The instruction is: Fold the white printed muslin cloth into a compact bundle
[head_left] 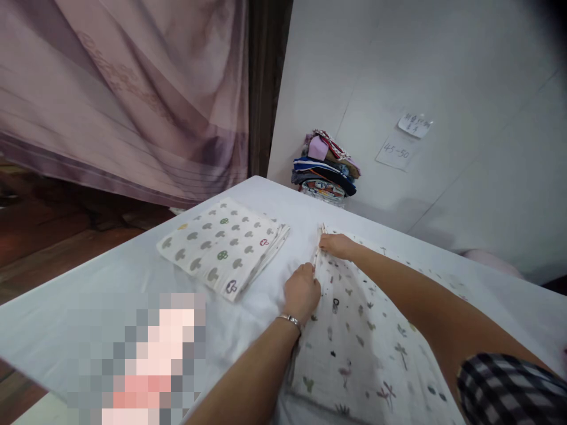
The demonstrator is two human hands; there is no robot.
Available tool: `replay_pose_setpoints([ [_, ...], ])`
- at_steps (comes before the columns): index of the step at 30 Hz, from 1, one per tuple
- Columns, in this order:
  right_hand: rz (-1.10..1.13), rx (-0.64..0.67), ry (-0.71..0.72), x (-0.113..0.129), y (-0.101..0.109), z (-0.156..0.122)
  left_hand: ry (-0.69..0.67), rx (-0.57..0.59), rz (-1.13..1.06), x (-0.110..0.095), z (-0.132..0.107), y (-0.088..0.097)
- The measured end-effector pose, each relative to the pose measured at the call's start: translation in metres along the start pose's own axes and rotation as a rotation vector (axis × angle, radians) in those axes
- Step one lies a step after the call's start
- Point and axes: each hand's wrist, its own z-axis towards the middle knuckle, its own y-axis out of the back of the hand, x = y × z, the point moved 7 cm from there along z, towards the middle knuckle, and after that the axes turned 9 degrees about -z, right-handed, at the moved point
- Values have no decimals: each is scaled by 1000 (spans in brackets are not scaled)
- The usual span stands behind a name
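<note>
A pinkish curtain (155, 88) hangs at the left, and two paper notes (396, 152) are stuck to the pale wall (465, 71), the lower reading "45-50". In front is a white table (257, 195), with a stack of folded clothes (328, 168) by its far edge, against the wall. The plant-print cloth (354, 336) is spread over the right part of the table. The left hand (303, 292), a bracelet (290, 319) on its wrist, pinches the cloth's left edge; the right hand (337, 245) pinches that edge farther up, near the corner. To their left lies a folded mushroom-print cloth (221, 245).
</note>
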Motion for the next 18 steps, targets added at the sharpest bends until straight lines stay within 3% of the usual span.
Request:
replay_pose_setpoints([
  [4, 18, -51, 30, -2, -1, -2, 77, 30, 12, 5, 0, -1],
  [10, 26, 4, -15, -10, -3, -7, 61, 68, -15, -1, -2, -2],
  [14, 20, 41, -4, -12, 2, -8, 20, 98, -201, -6, -2, -7],
  [18, -12, 127, -16, -14, 2, 3, 93, 117, -347, -1, 1, -9],
])
